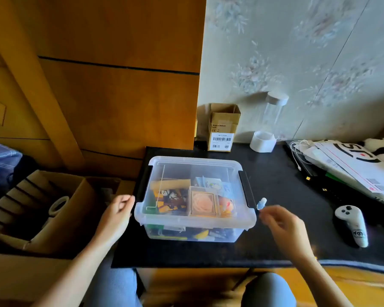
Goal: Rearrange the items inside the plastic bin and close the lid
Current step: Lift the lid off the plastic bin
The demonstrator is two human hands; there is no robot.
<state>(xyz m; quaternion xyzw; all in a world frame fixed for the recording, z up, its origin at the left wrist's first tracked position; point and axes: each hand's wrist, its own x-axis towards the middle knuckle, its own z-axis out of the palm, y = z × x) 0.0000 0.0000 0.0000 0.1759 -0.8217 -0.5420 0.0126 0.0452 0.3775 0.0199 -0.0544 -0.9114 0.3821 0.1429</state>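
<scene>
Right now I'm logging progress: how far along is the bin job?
Done, it seems: the items sit inside the plastic bin with the clear lid on top. In hand: the right hand pinches a small pale item by the right black latch; the left hand is beside the left latch. Left: stowing that item and clipping the latches, which look unfastened.

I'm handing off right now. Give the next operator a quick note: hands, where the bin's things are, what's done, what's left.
Left hand: loosely curled beside the bin's left latch, holding nothing.
Right hand: pinches a small pale blue item just outside the right latch.
Plastic bin: on the black mat, full of mixed items; clear lid lies on top.
Done: lid appears in place.
Left: whether either latch is snapped down is unclear; the blue item is outside the bin.
</scene>
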